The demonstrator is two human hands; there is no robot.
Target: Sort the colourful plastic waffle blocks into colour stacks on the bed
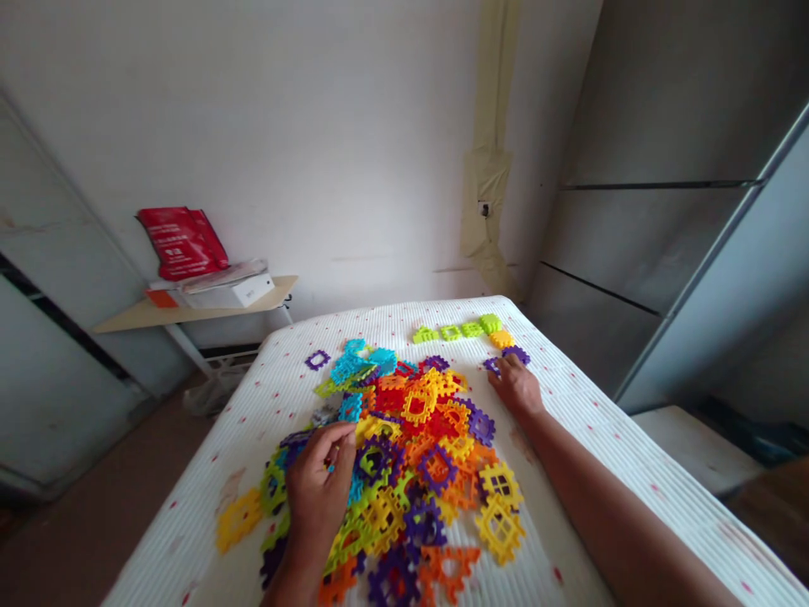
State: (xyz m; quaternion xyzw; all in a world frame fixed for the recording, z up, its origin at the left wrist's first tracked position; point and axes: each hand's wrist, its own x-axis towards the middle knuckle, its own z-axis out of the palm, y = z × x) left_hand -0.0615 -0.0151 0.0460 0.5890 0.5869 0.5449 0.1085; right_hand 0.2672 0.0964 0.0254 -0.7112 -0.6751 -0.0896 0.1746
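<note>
**Spotter:** What's on your feed?

**Me:** I'm looking down over a bed with a white ribbed cover flecked with red dots (572, 480). A white plaster wall (329, 143) stands at 12 o'clock, a grey wardrobe (670, 236) at 2 o'clock, and a pale wooden shelf (190, 314) at 10 o'clock, carrying a white cardboard box (253, 291) and a red bag (182, 243).

**Spotter:** And on the bed?

**Me:** A large heap of multicoloured plastic lattice tiles (404, 464) fills the middle. At 1 o'clock from the heap, a short row of lime-green plastic tiles (452, 333) lies apart, ending in a small yellow-orange plastic tile (501, 339). A lone purple plastic tile (317, 360) sits just off the heap at 10 o'clock, and a yellow plastic tile (238, 520) lies at its 8 o'clock edge.

**Spotter:** Hands?

**Me:** The left hand (319, 485) is over the 8 o'clock side of the heap, fingers and thumb drawn narrow around a small cyan plastic piece (330, 466), mostly hidden. The right hand (515, 385) rests at the heap's 2 o'clock side, its fingertips (509, 361) on two small purple plastic tiles (515, 354). I can't tell whether it's gripping them.
</note>
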